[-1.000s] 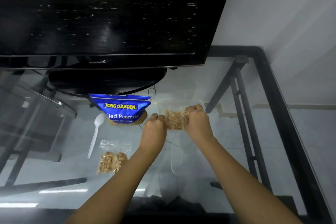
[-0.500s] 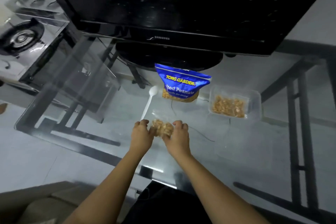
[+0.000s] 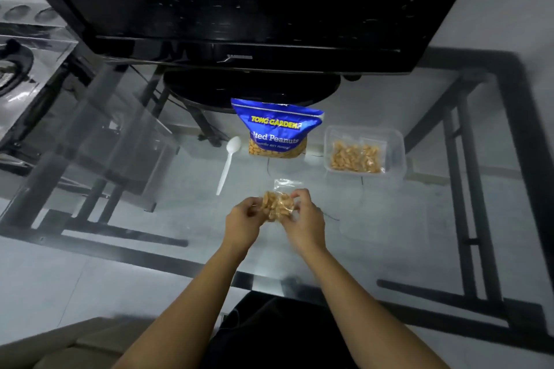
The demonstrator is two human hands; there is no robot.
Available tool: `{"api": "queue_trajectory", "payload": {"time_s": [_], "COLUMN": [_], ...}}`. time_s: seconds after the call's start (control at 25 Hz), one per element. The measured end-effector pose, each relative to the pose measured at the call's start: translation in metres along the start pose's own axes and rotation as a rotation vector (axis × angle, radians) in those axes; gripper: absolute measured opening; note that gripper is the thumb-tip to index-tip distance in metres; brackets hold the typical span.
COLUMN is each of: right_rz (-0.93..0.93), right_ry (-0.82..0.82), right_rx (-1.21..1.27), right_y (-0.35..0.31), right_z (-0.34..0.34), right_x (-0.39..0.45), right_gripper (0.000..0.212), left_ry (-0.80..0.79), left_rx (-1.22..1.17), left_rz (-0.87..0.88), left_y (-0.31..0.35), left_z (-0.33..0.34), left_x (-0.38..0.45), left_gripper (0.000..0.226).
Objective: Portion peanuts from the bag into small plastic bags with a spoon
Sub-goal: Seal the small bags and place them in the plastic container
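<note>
A small clear plastic bag of peanuts (image 3: 277, 204) is held over the glass table between my left hand (image 3: 243, 220) and my right hand (image 3: 305, 220), each pinching one side. Its empty top sticks up toward the far side. Behind it stands the blue Tong Garden salted peanuts bag (image 3: 277, 129). A white plastic spoon (image 3: 228, 163) lies on the glass to the left of the blue bag, untouched. To the right sits a clear plastic container (image 3: 395, 147) with filled small peanut bags (image 3: 355, 157) inside.
A large black television on an oval stand (image 3: 251, 87) rises right behind the blue bag. The glass table (image 3: 156, 189) has a black metal frame; its edges run at the left, near side and right. A gas stove (image 3: 15, 69) sits far left.
One second ago both hands were at the clear container with a peanut bag. They then came back to the small bag near me and now hold it slightly higher. The view shifted.
</note>
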State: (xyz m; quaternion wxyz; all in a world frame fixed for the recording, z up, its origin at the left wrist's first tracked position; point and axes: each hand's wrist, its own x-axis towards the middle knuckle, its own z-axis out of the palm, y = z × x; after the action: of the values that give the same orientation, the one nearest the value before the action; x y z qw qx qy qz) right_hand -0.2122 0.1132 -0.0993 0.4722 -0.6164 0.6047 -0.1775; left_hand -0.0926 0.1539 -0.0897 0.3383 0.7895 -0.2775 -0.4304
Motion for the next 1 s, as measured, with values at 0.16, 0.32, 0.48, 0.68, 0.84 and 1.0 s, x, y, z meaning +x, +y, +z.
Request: {"api": "queue_trajectory", "payload": {"time_s": [0.16,0.32,0.48,0.68,0.84,1.0], "right_rz": [-0.064,-0.060,-0.044,0.008,-0.022,-0.003], "right_ry": [0.011,0.063,0.210,0.158,0.094,0.123], "right_rx": [0.265,0.419,0.317,-0.014,-0.378,-0.707], "right_y": [0.008,0.012,0.018,0.031,0.037,0.035], "right_z": [-0.047,-0.105,-0.156,-0.182,-0.180,-0.172], "right_x": [-0.001,0.015,0.058,0.102,0.113,0.115], "right_gripper": [0.031,0.029,0.041,0.039,0.044,0.030], "left_ry": [-0.110,-0.232,-0.273,-0.219,-0.138,-0.085], "left_rx": [-0.134,-0.246,-0.136,0.268,0.518,0.664], "left_rz": [0.042,0.107,0.178,0.202,0.339,0.527], "left_y": [0.019,0.065,0.120,0.146,0.138,0.123], "left_z": [0.026,0.057,0.102,0.142,0.152,0.155], "left_x": [0.000,0.005,0.028,0.054,0.057,0.059], "left_gripper": [0.016,0.023,0.032,0.038,0.039,0.040]}}
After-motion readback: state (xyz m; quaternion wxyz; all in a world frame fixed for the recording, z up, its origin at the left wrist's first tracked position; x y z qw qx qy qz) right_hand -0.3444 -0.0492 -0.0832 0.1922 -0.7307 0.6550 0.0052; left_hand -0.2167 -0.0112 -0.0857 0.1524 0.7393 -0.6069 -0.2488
